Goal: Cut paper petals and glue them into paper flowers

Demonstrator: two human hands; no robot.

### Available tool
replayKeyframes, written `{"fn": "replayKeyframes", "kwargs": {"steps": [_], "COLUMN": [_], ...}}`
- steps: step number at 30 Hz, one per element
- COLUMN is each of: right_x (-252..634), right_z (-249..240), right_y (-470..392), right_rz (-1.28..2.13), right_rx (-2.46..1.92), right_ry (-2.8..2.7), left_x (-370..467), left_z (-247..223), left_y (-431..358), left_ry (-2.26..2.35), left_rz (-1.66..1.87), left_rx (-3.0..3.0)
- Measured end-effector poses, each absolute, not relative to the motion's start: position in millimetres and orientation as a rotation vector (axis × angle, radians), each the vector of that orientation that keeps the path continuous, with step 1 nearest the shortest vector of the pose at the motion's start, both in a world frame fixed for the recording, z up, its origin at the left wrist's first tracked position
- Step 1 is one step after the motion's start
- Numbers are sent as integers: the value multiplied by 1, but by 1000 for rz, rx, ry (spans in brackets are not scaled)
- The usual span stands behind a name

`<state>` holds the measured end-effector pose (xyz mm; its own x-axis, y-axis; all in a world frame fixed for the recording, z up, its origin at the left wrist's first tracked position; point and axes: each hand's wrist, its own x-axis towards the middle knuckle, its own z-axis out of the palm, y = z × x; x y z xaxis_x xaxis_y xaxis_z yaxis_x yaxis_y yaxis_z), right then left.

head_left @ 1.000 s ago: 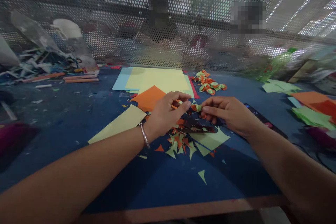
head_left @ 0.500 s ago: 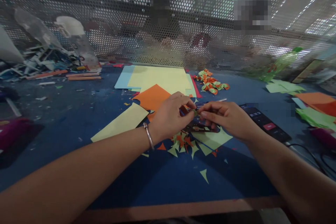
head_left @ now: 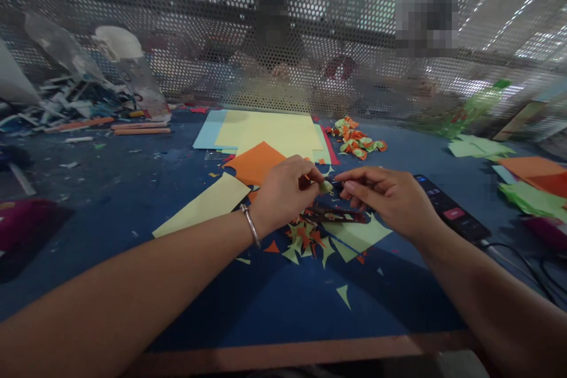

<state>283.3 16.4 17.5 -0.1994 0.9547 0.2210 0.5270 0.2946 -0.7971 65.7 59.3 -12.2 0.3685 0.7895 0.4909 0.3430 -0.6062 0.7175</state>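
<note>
My left hand [head_left: 290, 192] pinches a small curled yellow-green paper piece [head_left: 326, 187] between thumb and fingertips. Just right of it, my right hand [head_left: 383, 195] has thumb and index finger close together around something dark and thin that I cannot make out. Below both hands lies a dark reddish tool [head_left: 339, 214], partly covered. Green and orange paper scraps [head_left: 305, 239] are heaped under it, beside a pale green sheet [head_left: 361, 236]. An orange sheet [head_left: 257, 162] and a pale yellow strip [head_left: 201, 204] lie to the left.
Behind are stacked sheets [head_left: 270, 130] and a pile of curled orange-green pieces [head_left: 358, 140]. A phone [head_left: 456, 209] with a cable lies at right, near more paper [head_left: 535, 174]. A bottle [head_left: 137, 71] and clutter stand back left, before a perforated screen [head_left: 212, 29].
My hands have moved slightly apart, my left to the left and my right to the right. The small paper piece now shows at my left fingertips.
</note>
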Motion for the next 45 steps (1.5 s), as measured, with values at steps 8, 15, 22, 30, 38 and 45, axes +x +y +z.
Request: {"fn": "replayKeyframes", "kwargs": {"steps": [8, 15, 22, 30, 38, 45], "right_x": [284, 286, 283, 283, 279, 279], "right_z": [18, 13, 13, 19, 20, 13], "right_y": [19, 20, 18, 14, 10, 13], "right_rz": [677, 628, 653, 648, 703, 690], "right_rx": [-1317, -1331, -1259, -1257, -1191, -1224], "right_ry": [-1827, -1777, -1732, -1695, -1751, -1802], "left_x": [68, 71, 70, 71, 70, 72], "left_z": [-15, -12, -2, 2, -8, -6], "left_y": [67, 66, 58, 53, 64, 59], "left_ry": [869, 784, 651, 578, 690, 666], "left_rz": [976, 869, 695, 682, 808, 772], "left_rx": [1579, 1267, 1381, 1221, 1135, 1107]}}
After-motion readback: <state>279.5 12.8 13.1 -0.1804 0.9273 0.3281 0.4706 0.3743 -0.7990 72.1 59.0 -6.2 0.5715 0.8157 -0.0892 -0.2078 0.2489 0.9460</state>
